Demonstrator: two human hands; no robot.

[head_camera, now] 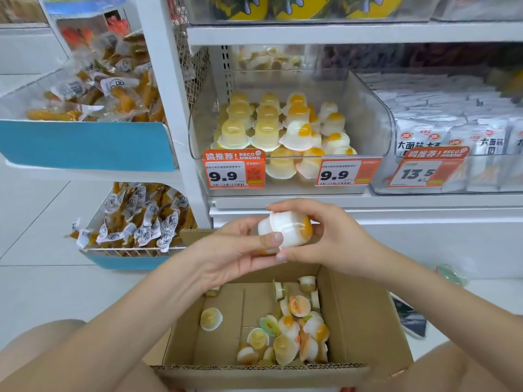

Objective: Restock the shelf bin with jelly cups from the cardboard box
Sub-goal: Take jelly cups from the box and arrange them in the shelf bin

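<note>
Two white jelly cups with orange centres (291,230) are stacked together between both hands, just above the cardboard box (365,321). My left hand (235,250) grips them from the left with the thumb over the front. My right hand (325,236) pinches them from the right. Several loose jelly cups (288,332) lie in the box's right half. The clear shelf bin (370,114) above holds stacked yellow and white-orange jelly cups (285,123).
Orange 9.9 price tags (234,171) hang on the bin's front. A bin of white packets (464,137) stands to the right. Blue-fronted racks of wrapped snacks (93,94) are on the left. My knees flank the box on the tiled floor (42,278).
</note>
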